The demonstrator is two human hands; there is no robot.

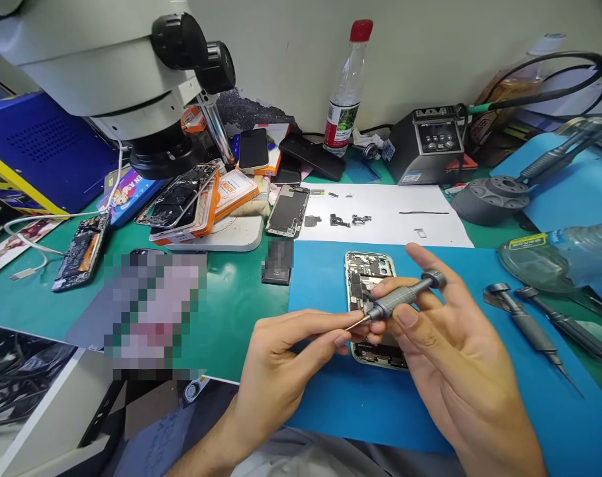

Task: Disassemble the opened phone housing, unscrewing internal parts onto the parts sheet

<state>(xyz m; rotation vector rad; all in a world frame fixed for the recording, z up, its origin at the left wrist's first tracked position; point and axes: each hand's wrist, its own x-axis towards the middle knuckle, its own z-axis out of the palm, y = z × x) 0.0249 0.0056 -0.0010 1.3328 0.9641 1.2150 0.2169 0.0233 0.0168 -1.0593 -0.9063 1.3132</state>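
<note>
An opened phone (367,278) with its insides bare lies on a blue mat (330,391) in front of me. My right hand (450,358) is closed round a grey precision screwdriver (402,298), held nearly level with its tip pointing left over the phone. My left hand (291,358) pinches its thumb and forefinger together at the screwdriver's tip (350,326); whatever sits between those fingers is too small to make out. Both hands hover just above the phone's lower half and hide it.
Two more screwdrivers (529,328) lie on the mat at right. A white sheet (404,228) behind holds small parts and a phone screen (287,210). A microscope (132,73), a soldering station (430,146), a water bottle (347,93) and other phones stand around.
</note>
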